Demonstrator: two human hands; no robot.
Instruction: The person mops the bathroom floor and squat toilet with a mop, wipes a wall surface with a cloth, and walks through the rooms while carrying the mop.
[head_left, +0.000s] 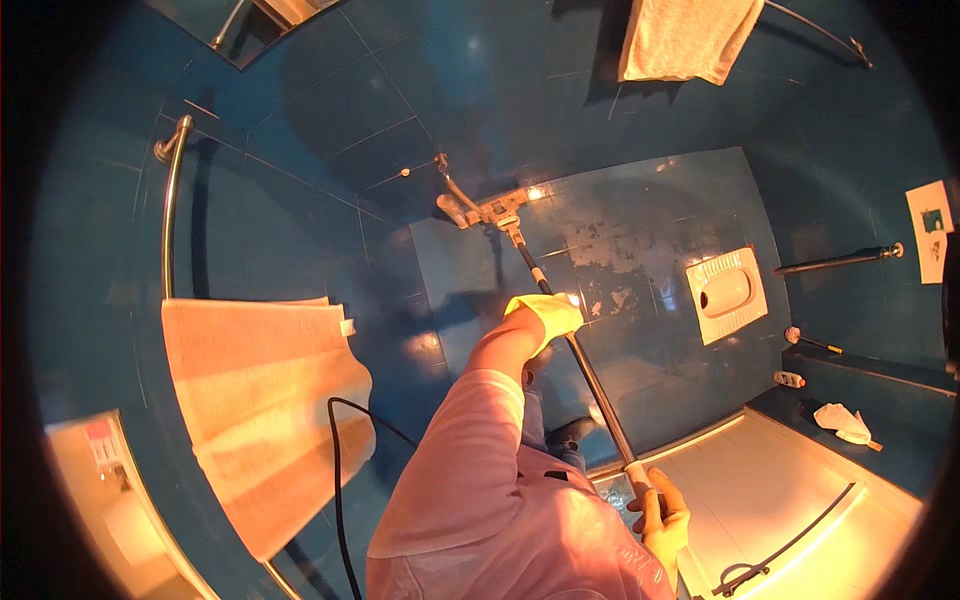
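A long-handled mop [600, 395] slants across the middle of the view. Its wide flat head [498, 208] is at the far side, by the blue wall and floor edge. My left hand [545, 318], in a yellow glove, is closed around the upper-middle stretch of the pole. Lower down, my right hand [664, 518], also gloved in yellow, grips the pole's near end. Just beyond the mop head a small tap or pipe fitting [450, 180] sticks out from the wall. Wet, whitish patches [610, 265] mark the floor to the right of the pole.
A white squat toilet [728, 290] is set in the floor at right. An orange-lit towel [270, 400] hangs on a rail at left, another towel [690, 38] at the top. A black cable [337, 480] loops near my left arm. A bottle [790, 379] and white cloth [845, 424] lie at right.
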